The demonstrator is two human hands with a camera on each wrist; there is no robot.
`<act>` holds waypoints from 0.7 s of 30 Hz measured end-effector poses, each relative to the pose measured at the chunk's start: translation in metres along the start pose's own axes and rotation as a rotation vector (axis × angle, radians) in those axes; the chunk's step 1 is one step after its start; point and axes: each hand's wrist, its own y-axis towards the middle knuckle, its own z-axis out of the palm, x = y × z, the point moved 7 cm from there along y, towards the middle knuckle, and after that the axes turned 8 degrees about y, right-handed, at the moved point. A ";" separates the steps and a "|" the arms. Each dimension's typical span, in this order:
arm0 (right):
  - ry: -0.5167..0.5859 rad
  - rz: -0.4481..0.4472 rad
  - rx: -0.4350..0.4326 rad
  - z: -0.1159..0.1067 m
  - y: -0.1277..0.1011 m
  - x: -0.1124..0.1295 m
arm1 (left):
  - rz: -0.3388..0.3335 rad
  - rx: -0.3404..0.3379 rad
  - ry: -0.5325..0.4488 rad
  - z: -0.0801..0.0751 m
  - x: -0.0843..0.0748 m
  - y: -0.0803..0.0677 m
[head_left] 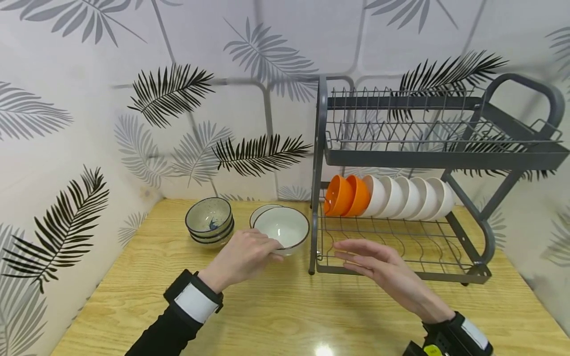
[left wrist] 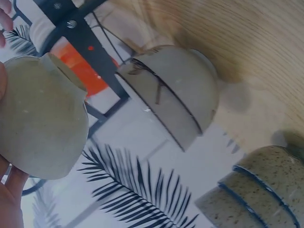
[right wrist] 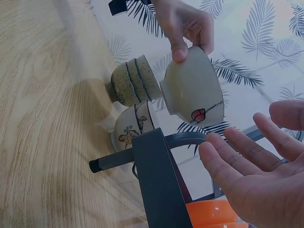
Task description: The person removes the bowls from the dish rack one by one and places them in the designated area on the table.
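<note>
My left hand [head_left: 245, 254] grips a white bowl [head_left: 285, 230] with a thin brown rim by its edge, thumb on one side. In the right wrist view the bowl [right wrist: 194, 90] is tipped on its side, held off the table, a red flower painted on its outside. Behind it, two nested white bowls [left wrist: 183, 90] with dark rims and a brown leaf pattern stand on the table. To their left is a stack of speckled, blue-rimmed bowls [head_left: 208, 217]. My right hand [head_left: 383, 269], fingers extended and holding nothing, hovers before the rack's lower tier.
A dark grey two-tier dish rack [head_left: 445, 158] stands on the right of the wooden table [head_left: 276, 316]. Two orange bowls [head_left: 340, 195] and several white bowls [head_left: 438, 198] stand on edge in its lower tier. A leaf-patterned wall covering [head_left: 249, 109] rises behind.
</note>
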 end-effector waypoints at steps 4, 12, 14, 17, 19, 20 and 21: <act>-0.001 -0.015 0.008 0.000 -0.001 0.001 | -0.038 0.056 0.025 0.011 0.011 -0.001; 0.009 -0.020 0.013 0.000 -0.003 0.000 | -0.129 0.062 0.062 0.031 0.032 -0.004; 0.015 -0.013 0.009 -0.001 -0.003 -0.001 | -0.139 0.057 0.060 0.037 0.036 -0.004; 0.022 -0.004 0.001 -0.002 -0.003 -0.001 | -0.151 0.047 0.048 0.046 0.039 -0.005; 0.024 -0.004 -0.002 -0.002 -0.003 -0.002 | -0.166 0.053 0.033 0.053 0.042 -0.006; 0.027 -0.004 -0.001 -0.002 -0.003 -0.002 | -0.178 0.062 0.025 0.057 0.043 -0.007; 0.029 -0.004 0.000 -0.002 -0.003 -0.002 | -0.190 0.078 0.020 0.061 0.044 -0.009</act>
